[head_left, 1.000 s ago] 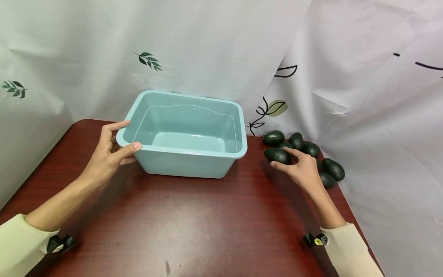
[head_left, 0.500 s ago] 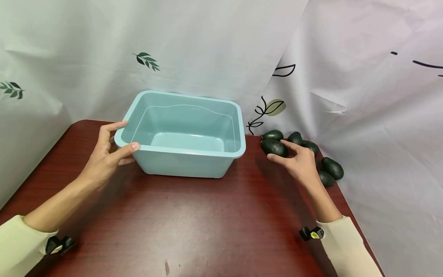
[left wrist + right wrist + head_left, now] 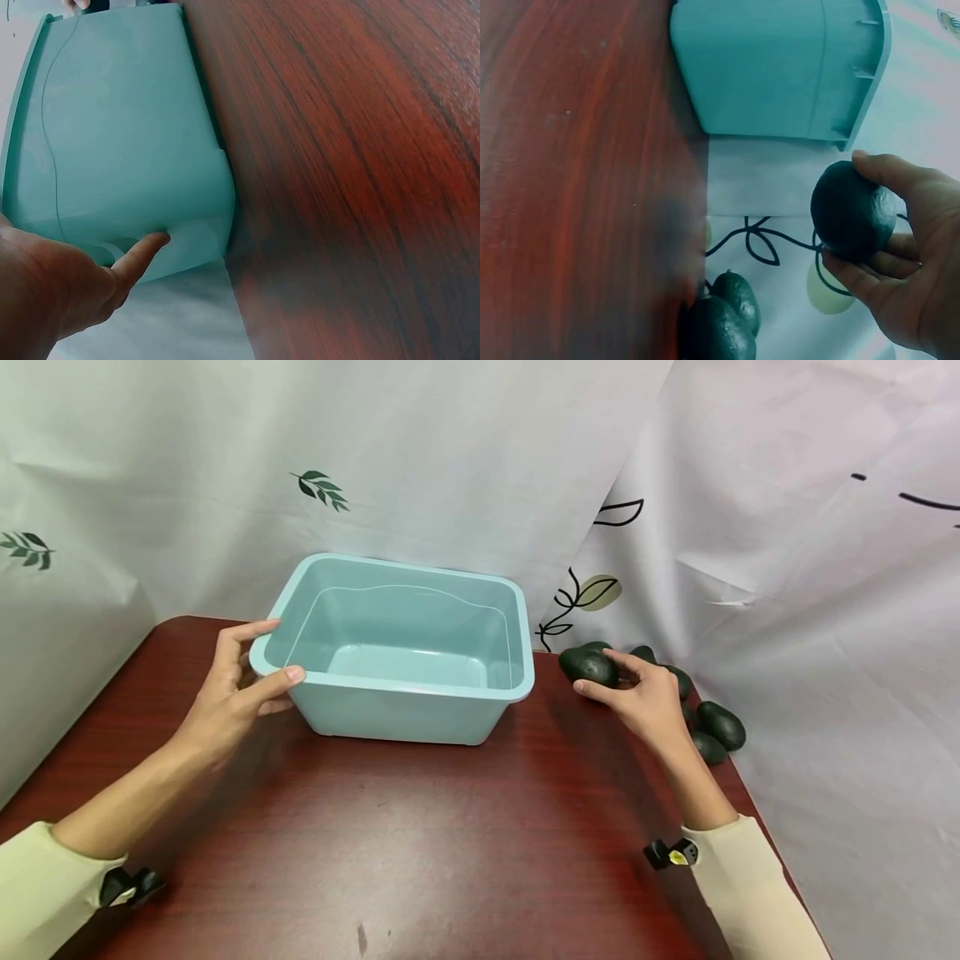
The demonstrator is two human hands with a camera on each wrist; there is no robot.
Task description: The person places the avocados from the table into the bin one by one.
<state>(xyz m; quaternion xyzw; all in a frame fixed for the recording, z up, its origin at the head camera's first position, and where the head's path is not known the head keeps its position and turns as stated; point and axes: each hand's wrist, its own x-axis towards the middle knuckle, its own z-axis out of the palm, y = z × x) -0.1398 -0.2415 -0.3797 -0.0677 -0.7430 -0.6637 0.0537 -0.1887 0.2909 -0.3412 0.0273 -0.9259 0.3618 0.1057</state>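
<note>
A light blue plastic tub [image 3: 405, 690] stands at the back of the table, with nothing inside it. My left hand [image 3: 228, 697] grips the tub's left rim, thumb on the front corner and fingers on the outer side. At the right, my right hand [image 3: 648, 697] holds a dark green avocado [image 3: 588, 667] between thumb and fingers. In the right wrist view this avocado [image 3: 849, 210] is raised off the table, apart from the tub. Behind and beside that hand lie several more avocados [image 3: 722, 725], partly hidden by it.
The reddish-brown wooden table [image 3: 420, 843] runs across the front. A white cloth [image 3: 465, 460] with leaf prints hangs behind the tub and along the right side, close to the avocados.
My right hand has shifted slightly left and up with the avocado, which now covers most of the avocado behind it. My left hand and the tub have stayed in place.
</note>
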